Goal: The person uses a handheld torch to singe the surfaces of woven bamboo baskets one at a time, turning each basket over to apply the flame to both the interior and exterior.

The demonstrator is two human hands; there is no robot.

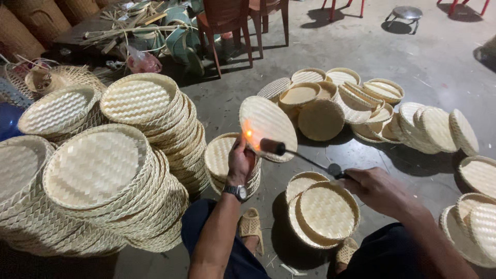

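Holding a round woven tray up on edge, the left hand has its fingers closed on the tray's lower rim, with a wristwatch on the wrist below. The tray sits just above and to the right of those fingers, its flat woven face turned toward the camera and tilted. Being round, it has no real long axis; its face leans up and to the left.

To the right of those fingers, a small orange flame licks the tray's near edge, very close to the thumb. It comes from a gas torch, whose dark nozzle points left and slightly up at the tray. The torch's long axis runs from the nozzle down and to the right along a thin black stem into the right hand, whose fingers are wrapped around the handle end.

The likely trouble, as I judge it: the flame resting too long in one place could scorch or light the dry weave, and a small slip of the nozzle toward the left fingers could burn the thumb. Stacks of trays stand well to the left of the hands, and two more trays lie on the concrete floor beneath the right hand; a dropped spark could catch any of them.
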